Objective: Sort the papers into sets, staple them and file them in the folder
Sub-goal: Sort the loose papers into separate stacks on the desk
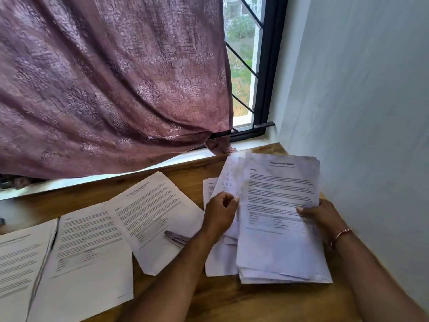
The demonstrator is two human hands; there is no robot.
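Three white printed paper sheets (90,259) are lying at the left — one thick stack of white printed papers (278,240) is resting at the right, one grey metal stapler (176,238) between.

Your right hand (322,217) grips the right edge of the stack of papers (278,247), thumb on the top sheet, by the right edge of the tabletop (243,303) near its far right corner. Your left hand (220,212) holds the stack's left edge with curled fingers. Printed sheets (92,247) lie spread toward the near left corner. A stapler (175,238) lies between them and the stack, touching one sheet. A curtain (104,77) hangs beyond the far edge.
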